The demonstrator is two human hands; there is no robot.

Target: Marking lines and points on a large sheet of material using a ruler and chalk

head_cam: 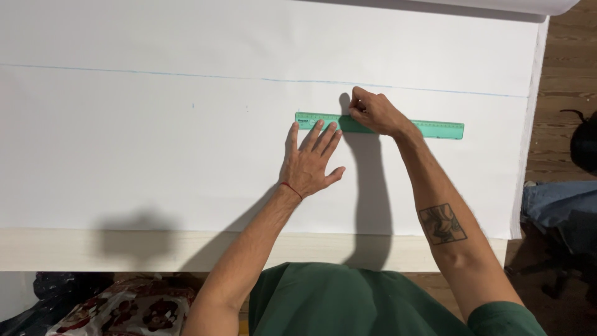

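green ruler [435, 129] lies under left hand [309, 163]'s flat spread fingers [318, 132]; right hand [373, 112] fingers pinched, contents unclear.

I see a green ruler [379, 125] on white fabric [155, 155] crossed by a thin blue line [186, 74]. My shirt [348, 305] is dark green; the counter [93, 249] edge is pale cream.
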